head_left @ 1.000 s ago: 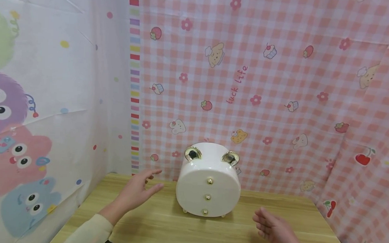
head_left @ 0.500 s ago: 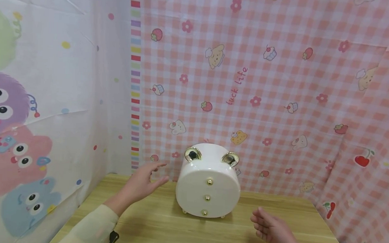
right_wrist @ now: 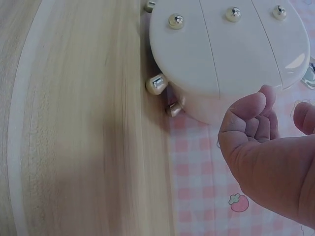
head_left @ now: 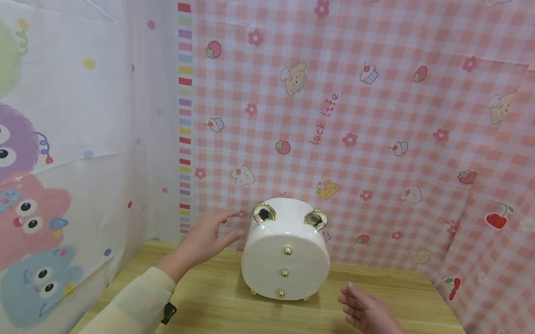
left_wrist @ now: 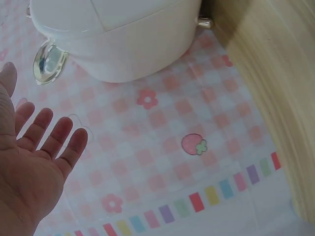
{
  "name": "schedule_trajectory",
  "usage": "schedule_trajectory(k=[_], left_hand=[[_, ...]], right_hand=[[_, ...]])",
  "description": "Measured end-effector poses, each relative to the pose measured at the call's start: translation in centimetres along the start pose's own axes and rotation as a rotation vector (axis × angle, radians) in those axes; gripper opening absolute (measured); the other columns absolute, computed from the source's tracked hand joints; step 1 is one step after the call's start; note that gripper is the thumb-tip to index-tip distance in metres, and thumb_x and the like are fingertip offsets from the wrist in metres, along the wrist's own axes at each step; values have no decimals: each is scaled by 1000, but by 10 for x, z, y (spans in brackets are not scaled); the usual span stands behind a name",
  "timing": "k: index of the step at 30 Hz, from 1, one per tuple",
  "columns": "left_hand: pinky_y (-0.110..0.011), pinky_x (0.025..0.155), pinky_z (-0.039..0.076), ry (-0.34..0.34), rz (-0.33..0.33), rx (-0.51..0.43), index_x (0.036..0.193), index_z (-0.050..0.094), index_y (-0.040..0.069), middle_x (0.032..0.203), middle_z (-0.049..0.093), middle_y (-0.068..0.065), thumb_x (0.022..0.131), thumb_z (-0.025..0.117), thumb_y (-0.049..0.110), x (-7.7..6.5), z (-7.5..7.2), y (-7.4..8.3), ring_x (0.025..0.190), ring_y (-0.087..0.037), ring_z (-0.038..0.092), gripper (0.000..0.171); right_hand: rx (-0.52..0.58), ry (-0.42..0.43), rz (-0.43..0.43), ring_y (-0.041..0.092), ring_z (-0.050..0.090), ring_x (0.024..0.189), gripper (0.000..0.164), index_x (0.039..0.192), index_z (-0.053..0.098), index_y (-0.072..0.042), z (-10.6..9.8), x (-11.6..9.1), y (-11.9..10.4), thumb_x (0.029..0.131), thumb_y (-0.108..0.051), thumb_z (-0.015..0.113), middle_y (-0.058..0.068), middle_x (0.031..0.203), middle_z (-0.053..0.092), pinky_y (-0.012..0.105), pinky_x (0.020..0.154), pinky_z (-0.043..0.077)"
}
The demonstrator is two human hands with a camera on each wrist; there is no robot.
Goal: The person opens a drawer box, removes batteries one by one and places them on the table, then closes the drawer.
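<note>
A glossy white jewelry box [head_left: 266,263] with a rounded front stands upright on the wooden table [head_left: 227,318]. Its front carries three gold knobs [right_wrist: 233,14], and thin seams divide it into three drawers. Two gold ear-like ornaments [head_left: 264,213] sit on top, and gold feet [right_wrist: 156,84] hold it up. My left hand [head_left: 205,241] is raised by the box's left side, fingers spread, thumb near it but apparently not touching. My right hand [head_left: 370,313] hovers to the right of the box and nearer to me, fingers loosely bent, holding nothing.
Pink checked cloth [head_left: 382,166] hangs right behind the table and along its right side. A white cloth [head_left: 94,190] with cartoon monsters covers the left side. On my left wrist is a black band [head_left: 168,312].
My left hand has moved right and slightly up, closer to the box. My right hand has shifted slightly left toward it. The box stays in place.
</note>
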State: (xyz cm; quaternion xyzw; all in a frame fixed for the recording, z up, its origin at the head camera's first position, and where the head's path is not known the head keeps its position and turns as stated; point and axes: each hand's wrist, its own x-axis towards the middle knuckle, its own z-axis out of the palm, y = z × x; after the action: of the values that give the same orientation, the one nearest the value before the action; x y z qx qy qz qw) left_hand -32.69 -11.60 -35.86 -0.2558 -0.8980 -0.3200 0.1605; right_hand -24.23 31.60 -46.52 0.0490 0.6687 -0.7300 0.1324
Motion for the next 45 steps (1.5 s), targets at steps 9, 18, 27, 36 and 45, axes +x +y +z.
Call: schedule_trajectory(k=[9, 18, 27, 36, 45], left_hand=[[-58, 111, 55, 1, -17, 23, 151, 60, 20, 150, 66, -8, 101, 74, 42, 8, -2, 10, 141, -33, 60, 56], [-58, 110, 55, 23, 5, 17, 153, 58, 16, 145, 69, -10, 101, 75, 41, 18, 1, 17, 133, -33, 66, 60], [-57, 107, 57, 27, 4, -1, 152, 60, 19, 147, 67, -9, 101, 75, 40, 26, 6, 25, 128, -30, 69, 58], [-54, 103, 59, 22, -34, 10, 152, 60, 28, 152, 63, -5, 101, 72, 48, 32, 9, 31, 126, -28, 69, 56], [-57, 107, 57, 27, -29, 38, 151, 62, 26, 155, 61, -6, 101, 73, 47, 44, 15, 38, 131, -33, 66, 55]], right_hand=[[15, -18, 5, 10, 68, 97, 38, 119, 70, -15, 4, 1, -1, 110, -49, 57, -6, 108, 74, 27, 88, 60], [1, -3, 5, 12, 68, 98, 41, 121, 69, -14, 10, 0, -3, 108, -51, 59, -5, 109, 73, 28, 88, 60], [-4, -35, -12, 10, 68, 98, 40, 120, 72, -13, 18, -1, -7, 110, -48, 57, -5, 109, 75, 27, 87, 60], [-6, -28, -28, 11, 68, 97, 42, 121, 72, -10, 25, 1, -7, 109, -49, 58, -4, 109, 75, 27, 87, 60], [-1, -80, -37, 10, 67, 99, 43, 123, 71, -10, 34, 4, -9, 110, -49, 57, -6, 109, 76, 27, 88, 59]])
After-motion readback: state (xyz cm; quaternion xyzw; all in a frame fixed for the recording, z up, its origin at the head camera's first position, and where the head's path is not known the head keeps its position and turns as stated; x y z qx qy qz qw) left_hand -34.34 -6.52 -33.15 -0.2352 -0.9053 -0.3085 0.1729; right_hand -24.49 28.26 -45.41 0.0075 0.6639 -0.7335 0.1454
